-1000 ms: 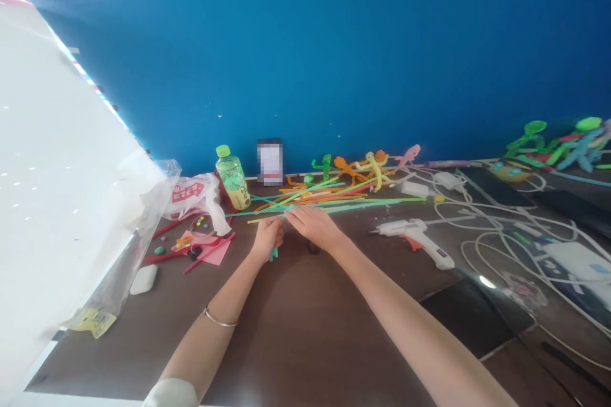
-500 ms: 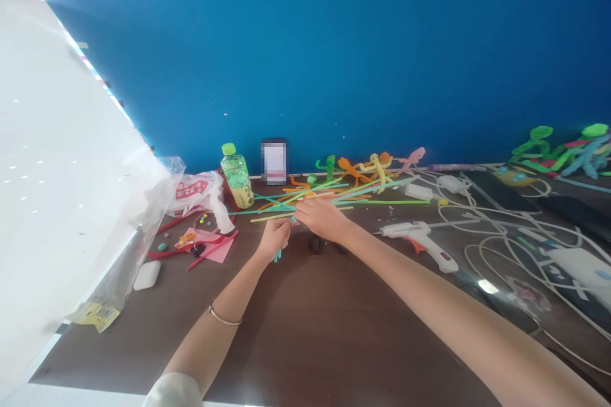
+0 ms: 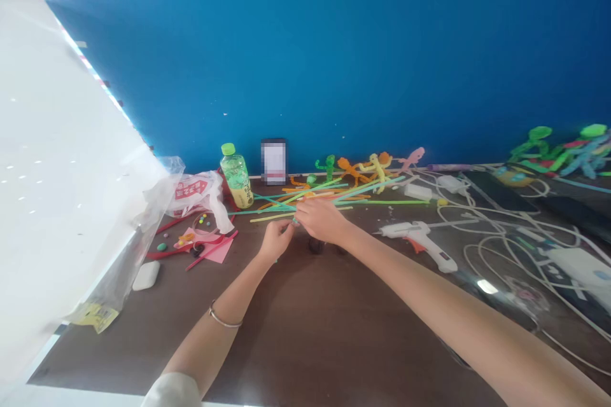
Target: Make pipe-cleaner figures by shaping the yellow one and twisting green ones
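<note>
My left hand [image 3: 277, 238] and my right hand [image 3: 319, 217] meet at the middle of the brown table. Between their fingertips is a small piece of teal pipe cleaner [image 3: 294, 221], pinched by both; most of it is hidden. Just behind the hands lies a loose pile of teal, green, yellow and orange pipe cleaners [image 3: 367, 189]. A dark round object [image 3: 316, 245] sits partly under my right hand.
Left are a green-capped bottle [image 3: 237, 179], a plastic bag [image 3: 193, 194], pink paper [image 3: 220, 250] and a white case [image 3: 146, 275]. Right are a glue gun [image 3: 424, 243] and tangled white cables [image 3: 470, 248]. Pipe cleaner figures [image 3: 379, 168] stand along the wall.
My left hand has turned slightly and its fingers are more extended. The teal ends that hung below it are now mostly hidden. My right hand has barely moved.
</note>
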Demonstrator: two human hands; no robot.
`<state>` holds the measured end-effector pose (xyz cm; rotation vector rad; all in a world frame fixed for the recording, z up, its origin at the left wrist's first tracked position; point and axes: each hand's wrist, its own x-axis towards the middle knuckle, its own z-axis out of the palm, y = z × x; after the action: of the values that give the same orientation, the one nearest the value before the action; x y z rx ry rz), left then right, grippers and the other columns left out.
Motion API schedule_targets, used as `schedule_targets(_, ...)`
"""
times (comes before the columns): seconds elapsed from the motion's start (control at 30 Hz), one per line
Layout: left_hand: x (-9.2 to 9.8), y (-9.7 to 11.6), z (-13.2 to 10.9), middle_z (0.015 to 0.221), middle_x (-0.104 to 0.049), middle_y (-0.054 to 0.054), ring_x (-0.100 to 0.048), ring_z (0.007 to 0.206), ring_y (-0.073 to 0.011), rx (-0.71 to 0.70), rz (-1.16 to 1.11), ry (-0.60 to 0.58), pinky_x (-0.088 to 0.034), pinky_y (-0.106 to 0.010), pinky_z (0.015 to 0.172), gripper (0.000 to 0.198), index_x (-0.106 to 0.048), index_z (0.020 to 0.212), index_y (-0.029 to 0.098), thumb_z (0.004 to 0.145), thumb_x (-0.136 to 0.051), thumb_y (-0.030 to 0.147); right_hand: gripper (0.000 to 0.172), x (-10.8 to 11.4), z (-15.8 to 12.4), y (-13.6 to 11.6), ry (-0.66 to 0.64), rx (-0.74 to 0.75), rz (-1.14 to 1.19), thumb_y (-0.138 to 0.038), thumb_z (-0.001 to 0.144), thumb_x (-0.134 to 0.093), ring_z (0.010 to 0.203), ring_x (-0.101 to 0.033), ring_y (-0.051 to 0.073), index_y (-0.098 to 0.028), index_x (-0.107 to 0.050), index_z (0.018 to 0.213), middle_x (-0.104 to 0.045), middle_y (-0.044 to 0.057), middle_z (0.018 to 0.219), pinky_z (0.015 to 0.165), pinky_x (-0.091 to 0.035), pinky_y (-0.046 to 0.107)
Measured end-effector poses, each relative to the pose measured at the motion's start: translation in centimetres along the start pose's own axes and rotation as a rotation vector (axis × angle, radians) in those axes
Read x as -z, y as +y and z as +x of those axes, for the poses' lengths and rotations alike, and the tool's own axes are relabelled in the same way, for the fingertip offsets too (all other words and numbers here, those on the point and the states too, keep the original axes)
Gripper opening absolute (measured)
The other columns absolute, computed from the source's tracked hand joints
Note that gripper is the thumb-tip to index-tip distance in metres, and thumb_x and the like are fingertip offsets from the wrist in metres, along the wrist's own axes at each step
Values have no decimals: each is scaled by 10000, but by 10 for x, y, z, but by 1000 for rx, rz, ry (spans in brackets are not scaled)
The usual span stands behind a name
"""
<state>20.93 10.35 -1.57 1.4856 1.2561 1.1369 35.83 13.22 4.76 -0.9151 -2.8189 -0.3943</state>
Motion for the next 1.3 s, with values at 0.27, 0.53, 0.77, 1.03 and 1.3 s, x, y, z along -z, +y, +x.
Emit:
schedule_targets(0.27, 5, 4, -4, 537, -275, 39, -255, 537, -85, -238, 254, 19, -208, -214, 509, 339, -444, 575, 143, 813, -382, 376, 236, 10, -2, -2, 11, -19, -6, -156, 843, -376, 777, -507, 184, -128, -599, 771, -586, 77, 806, 633, -282, 295)
schedule_targets(0.53, 0, 3, -6, 507, -213, 44, -182, 502, -82, -263, 367, 80, -167, -226, 482, 338, -400, 523, 151, 810, -392, 329, 180, 20, 0, -4, -89, -35, -27, -88, 785, -418, 787, -519, 193, -117, -595, 799, -590, 88, 840, 591, -269, 287)
schedule_targets(0.77, 1, 5, -6, 486, -166, 51, -153, 494, -84, -264, 419, 101, -155, -226, 467, 328, -284, 510, 168, 801, -391, 276, 196, 34, 11, -11, -160, 5, -140, -25, 722, -445, 745, -522, 195, -97, -593, 829, -584, 113, 834, 586, -276, 292)
schedule_targets(1.03, 2, 7, -4, 482, -193, 49, -153, 485, -83, -286, 445, 97, -154, -237, 468, 299, -311, 513, 170, 784, -399, 261, 187, 34, 16, -14, -142, 25, -170, -23, 756, -423, 779, -516, 204, -107, -582, 806, -579, 108, 828, 592, -283, 289)
schedule_targets(1.3, 1, 6, -4, 469, -207, 49, -193, 471, -77, -242, 377, 112, -155, -240, 472, 323, -310, 497, 168, 786, -389, 291, 163, 22, 1, -29, -15, -187, -73, -74, 758, -440, 787, -513, 198, -120, -587, 812, -581, 104, 834, 599, -283, 278)
